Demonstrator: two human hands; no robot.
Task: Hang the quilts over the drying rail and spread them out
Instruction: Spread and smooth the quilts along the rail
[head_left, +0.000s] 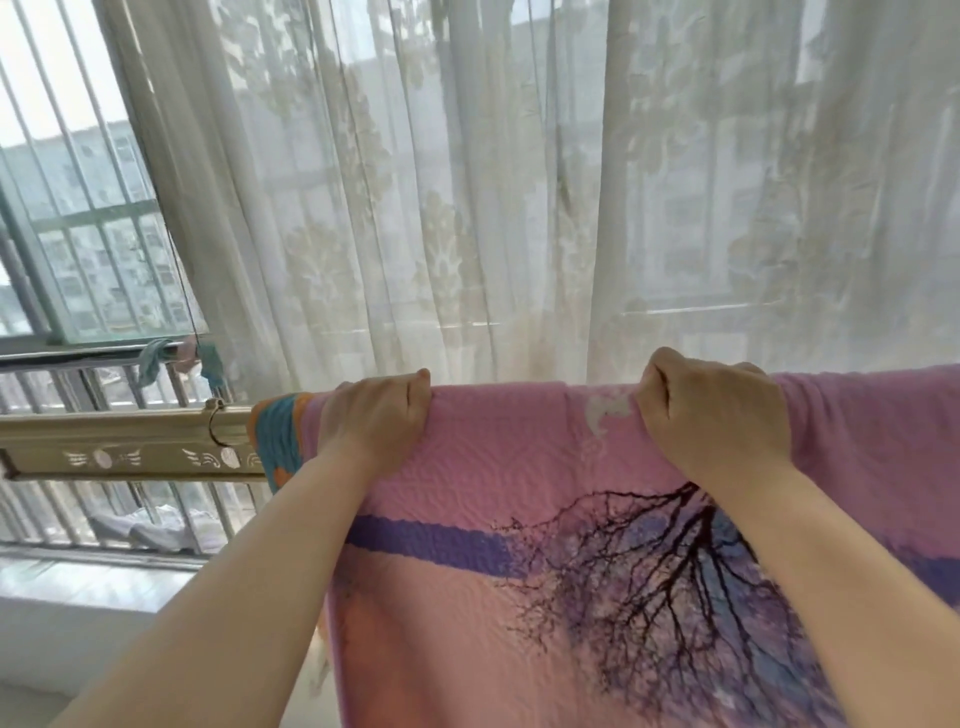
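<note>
A pink quilt (519, 447) printed with a dark tree and a purple band hangs over the gold drying rail (124, 431), its front side falling toward me. My left hand (376, 415) grips the quilt's fold on top of the rail, fingers curled over the far side. My right hand (714, 410) grips the same fold further right, knuckles up. Under the pink quilt's left edge a second quilt (278, 441) in teal and orange shows. The rail itself is hidden beneath the fabric from there to the right.
A sheer patterned curtain (519, 208) hangs just behind the rail. At left are a barred window (88, 234), a metal hook (215, 423) on the rail and cloth ties (156, 358) on a window bar. A white sill (78, 582) lies below.
</note>
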